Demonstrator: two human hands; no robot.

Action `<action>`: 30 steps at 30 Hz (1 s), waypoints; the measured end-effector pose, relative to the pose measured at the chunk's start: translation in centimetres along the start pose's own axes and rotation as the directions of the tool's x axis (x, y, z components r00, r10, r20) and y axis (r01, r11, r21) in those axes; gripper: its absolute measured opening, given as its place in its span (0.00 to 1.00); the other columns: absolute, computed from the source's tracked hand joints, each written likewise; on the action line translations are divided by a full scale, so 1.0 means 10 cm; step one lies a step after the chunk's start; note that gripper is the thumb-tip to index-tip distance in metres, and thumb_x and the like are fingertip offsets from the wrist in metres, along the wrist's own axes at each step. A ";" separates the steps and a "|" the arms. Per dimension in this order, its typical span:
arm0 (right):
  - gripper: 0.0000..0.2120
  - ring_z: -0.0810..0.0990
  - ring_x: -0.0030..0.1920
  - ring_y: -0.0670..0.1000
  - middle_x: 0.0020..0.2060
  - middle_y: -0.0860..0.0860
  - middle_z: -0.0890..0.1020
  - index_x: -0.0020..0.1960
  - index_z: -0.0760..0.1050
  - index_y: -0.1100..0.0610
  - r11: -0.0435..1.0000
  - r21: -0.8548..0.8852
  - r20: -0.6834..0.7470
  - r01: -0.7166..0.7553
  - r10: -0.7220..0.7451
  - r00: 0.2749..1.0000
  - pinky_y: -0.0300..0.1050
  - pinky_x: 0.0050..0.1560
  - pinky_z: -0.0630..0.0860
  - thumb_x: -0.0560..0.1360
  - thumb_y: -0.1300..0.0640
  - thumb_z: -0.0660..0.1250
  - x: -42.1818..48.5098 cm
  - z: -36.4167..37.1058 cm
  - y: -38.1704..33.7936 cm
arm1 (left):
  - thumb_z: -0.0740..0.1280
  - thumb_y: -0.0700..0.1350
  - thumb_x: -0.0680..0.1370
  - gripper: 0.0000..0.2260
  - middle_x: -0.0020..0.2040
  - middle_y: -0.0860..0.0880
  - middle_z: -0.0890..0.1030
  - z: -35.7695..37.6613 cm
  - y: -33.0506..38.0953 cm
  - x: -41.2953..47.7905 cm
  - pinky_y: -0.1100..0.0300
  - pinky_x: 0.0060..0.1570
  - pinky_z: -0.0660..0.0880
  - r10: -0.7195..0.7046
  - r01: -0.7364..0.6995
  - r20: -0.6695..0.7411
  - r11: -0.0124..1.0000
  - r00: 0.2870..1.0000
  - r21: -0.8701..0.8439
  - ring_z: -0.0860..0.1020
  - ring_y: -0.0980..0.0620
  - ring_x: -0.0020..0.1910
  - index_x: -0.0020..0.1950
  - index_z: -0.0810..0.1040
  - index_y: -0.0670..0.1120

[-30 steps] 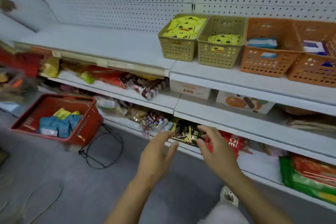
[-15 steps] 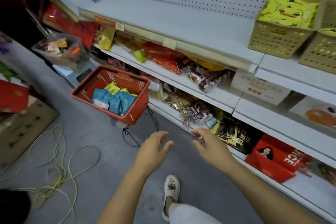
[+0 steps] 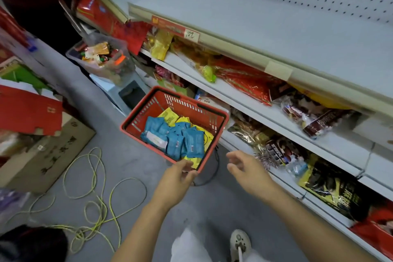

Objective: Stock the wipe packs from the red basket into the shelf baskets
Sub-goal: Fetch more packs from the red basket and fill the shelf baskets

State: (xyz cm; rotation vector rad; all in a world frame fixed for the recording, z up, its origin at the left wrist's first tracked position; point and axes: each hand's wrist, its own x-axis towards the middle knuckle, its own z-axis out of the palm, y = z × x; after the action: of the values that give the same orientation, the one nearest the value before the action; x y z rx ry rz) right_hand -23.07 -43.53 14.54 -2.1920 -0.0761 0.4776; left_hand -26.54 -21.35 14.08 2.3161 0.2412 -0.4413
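Note:
The red basket (image 3: 136, 116) sits on the grey floor beside the lower shelves. Inside it lie several blue wipe packs (image 3: 192, 144) and yellow wipe packs (image 3: 169, 116). My left hand (image 3: 177, 178) reaches over the basket's near rim, fingers loosely bent and holding nothing. My right hand (image 3: 247, 169) hovers to the right of the basket, fingers relaxed and empty. The shelf baskets are out of view.
White shelves (image 3: 265, 34) run along the right, the lower ones full of snack bags (image 3: 248, 81). A clear bin of goods (image 3: 102, 57) stands behind the basket. A cardboard box (image 3: 42, 155) and a yellow cord (image 3: 93, 204) lie at left. My shoe (image 3: 240, 242) is below.
The view has swung left and down, so the shelf baskets left the frame and the red basket came close. Both hands moved toward the basket, the left now at its near rim.

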 end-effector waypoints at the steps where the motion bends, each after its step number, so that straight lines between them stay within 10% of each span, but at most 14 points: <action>1: 0.13 0.79 0.50 0.44 0.52 0.46 0.80 0.62 0.74 0.51 1.000 0.019 0.002 -0.011 0.011 1.000 0.44 0.55 0.76 0.77 0.56 0.64 0.13 0.08 -0.07 | 0.66 0.49 0.79 0.13 0.53 0.54 0.81 -0.09 -0.09 0.12 0.71 0.47 0.71 -0.011 0.011 0.007 1.000 1.000 -0.005 0.78 0.60 0.49 0.62 0.77 0.47; 18: 0.15 0.77 0.59 0.50 0.59 0.53 0.79 0.63 0.74 0.58 0.844 0.187 0.006 -0.502 0.510 0.860 0.42 0.62 0.71 0.77 0.59 0.65 2.09 1.91 -0.24 | 0.65 0.46 0.79 0.15 0.61 0.47 0.80 -0.90 -1.49 2.72 0.56 0.59 0.73 -0.065 -0.020 0.350 0.973 0.934 0.232 0.78 0.49 0.58 0.66 0.75 0.45; 22: 0.20 0.76 0.62 0.54 0.64 0.55 0.76 0.68 0.69 0.56 0.832 0.050 -0.025 -0.553 0.554 0.832 0.45 0.62 0.71 0.77 0.60 0.64 2.37 2.05 -0.08 | 0.65 0.43 0.79 0.19 0.69 0.48 0.74 -0.66 -1.58 3.06 0.54 0.66 0.70 0.044 -0.197 0.441 0.930 0.897 0.310 0.72 0.47 0.67 0.71 0.71 0.47; 26: 0.36 0.59 0.73 0.58 0.76 0.53 0.52 0.77 0.46 0.42 0.822 -0.188 0.000 -0.538 0.548 0.837 0.54 0.67 0.69 0.77 0.56 0.63 2.53 2.18 0.05 | 0.67 0.43 0.77 0.22 0.68 0.46 0.72 -0.43 -1.69 3.22 0.50 0.65 0.69 0.152 -0.388 0.525 0.841 0.838 0.376 0.70 0.46 0.66 0.71 0.70 0.47; 30: 0.31 0.54 0.74 0.56 0.75 0.51 0.52 0.75 0.52 0.42 0.778 -0.246 -0.051 -0.578 0.586 0.809 0.55 0.65 0.70 0.77 0.53 0.63 2.62 2.26 0.15 | 0.68 0.49 0.77 0.23 0.67 0.47 0.69 -0.33 -1.75 3.26 0.49 0.62 0.71 0.208 -0.521 0.537 0.663 0.818 0.537 0.66 0.45 0.67 0.70 0.68 0.49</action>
State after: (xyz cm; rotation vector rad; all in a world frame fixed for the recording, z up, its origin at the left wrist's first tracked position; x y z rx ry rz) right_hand -7.27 -21.73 -7.15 -2.4405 0.5824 0.8850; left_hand -0.94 -5.45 -7.55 2.7598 -0.7458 -0.9295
